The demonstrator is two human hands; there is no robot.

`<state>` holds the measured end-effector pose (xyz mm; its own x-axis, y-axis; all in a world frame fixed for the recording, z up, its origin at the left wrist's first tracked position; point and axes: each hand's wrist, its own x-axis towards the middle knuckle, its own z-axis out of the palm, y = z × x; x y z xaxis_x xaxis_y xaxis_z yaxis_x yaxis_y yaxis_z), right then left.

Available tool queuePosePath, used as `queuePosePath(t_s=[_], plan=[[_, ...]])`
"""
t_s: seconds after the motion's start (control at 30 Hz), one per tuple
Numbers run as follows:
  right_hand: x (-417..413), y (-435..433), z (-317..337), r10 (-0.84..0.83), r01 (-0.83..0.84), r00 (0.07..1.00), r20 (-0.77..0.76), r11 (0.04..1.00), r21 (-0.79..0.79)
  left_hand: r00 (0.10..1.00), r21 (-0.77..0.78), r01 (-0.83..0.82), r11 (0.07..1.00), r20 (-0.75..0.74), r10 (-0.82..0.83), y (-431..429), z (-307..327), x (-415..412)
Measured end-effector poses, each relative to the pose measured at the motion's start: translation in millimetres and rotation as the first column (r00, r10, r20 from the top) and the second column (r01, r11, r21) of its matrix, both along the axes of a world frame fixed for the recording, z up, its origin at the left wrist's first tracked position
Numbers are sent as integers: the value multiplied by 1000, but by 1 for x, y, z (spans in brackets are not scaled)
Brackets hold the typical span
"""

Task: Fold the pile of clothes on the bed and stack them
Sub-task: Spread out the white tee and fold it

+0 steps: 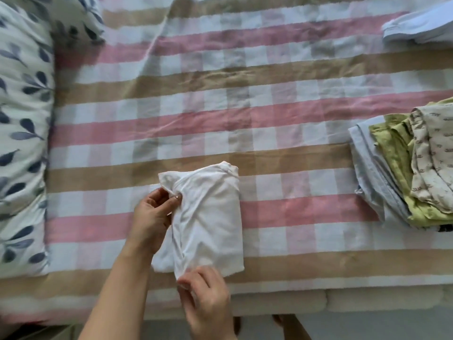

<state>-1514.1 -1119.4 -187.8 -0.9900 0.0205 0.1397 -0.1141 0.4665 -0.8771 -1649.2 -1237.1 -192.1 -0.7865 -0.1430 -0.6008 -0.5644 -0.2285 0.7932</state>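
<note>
A white garment (210, 217) lies partly folded into a narrow rectangle near the front edge of the checked bed (245, 106). My left hand (153, 214) pinches a fold at the garment's upper left side. My right hand (206, 298) pinches its lower front corner. At the right lies a stack of folded clothes (404, 168): a pale blue piece at the bottom, a green one on it and a cream printed one on top.
A leaf-patterned pillow (22, 133) fills the left side of the bed. A pale blue folded garment (421, 25) lies at the far right corner. The bed's front edge (269, 305) runs just below the white garment, with floor beyond.
</note>
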Motion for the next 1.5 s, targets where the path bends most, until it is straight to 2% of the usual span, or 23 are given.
queuePosePath(t_s=[0.17, 0.23, 0.3, 0.37, 0.4, 0.43, 0.5, 0.57, 0.63, 0.8, 0.9, 1.03, 1.23, 1.37, 1.5], plan=[[-9, -58, -33, 131, -151, 984, 117, 971, 186, 995, -123, -28, 992, 94, 40, -53, -37, 0], [-11, -70, -42, 190, -233, 964, 188, 942, 242, 995, -189, -20, 982, 93, 38, -60, -47, 0], [-12, -69, -46, 201, -244, 959, 202, 945, 218, 999, -328, -11, 945, 39, 25, -60, -51, 2], [-17, -57, -45, 57, -87, 981, 184, 983, 159, 999, -569, -28, 822, -33, 11, -58, -52, 8], [-22, -47, -46, -82, 51, 981, 177, 984, 171, 999, -649, -39, 760, -44, 14, -56, -52, 14], [-29, -35, -47, -245, 206, 951, 187, 957, 206, 1000, -676, -26, 737, -21, 16, -52, -52, 22], [-45, -12, -48, -456, 395, 816, 354, 888, 234, 995, -643, 75, 762, 101, -13, -42, -54, 39], [-61, 2, -52, -430, 423, 694, 577, 893, 156, 982, -608, 152, 779, 184, -47, -34, -56, 50], [-73, 8, -57, -368, 414, 664, 651, 906, 90, 976, -582, 152, 799, 215, -29, -34, -58, 48], [-93, 16, -58, -268, 383, 655, 706, 924, -5, 973, -467, 179, 866, 212, -87, -38, -54, 35], [-92, 26, -43, -217, 367, 715, 664, 926, -92, 986, -499, 162, 851, 115, -120, -27, -31, 39], [-86, 70, 3, -299, 422, 802, 517, 896, -137, 983, -512, 118, 851, -62, -174, 17, 17, 43], [-91, 223, 83, -472, 507, 836, 280, 859, -66, 932, -445, 97, 890, -274, -238, 178, 85, 23], [-108, 348, 105, -524, 526, 831, 185, 850, 45, 938, -329, 96, 939, -285, -196, 304, 100, 9], [-131, 449, 88, -513, 491, 838, 186, 857, 154, 953, -333, 84, 939, -250, -174, 401, 87, -10]])
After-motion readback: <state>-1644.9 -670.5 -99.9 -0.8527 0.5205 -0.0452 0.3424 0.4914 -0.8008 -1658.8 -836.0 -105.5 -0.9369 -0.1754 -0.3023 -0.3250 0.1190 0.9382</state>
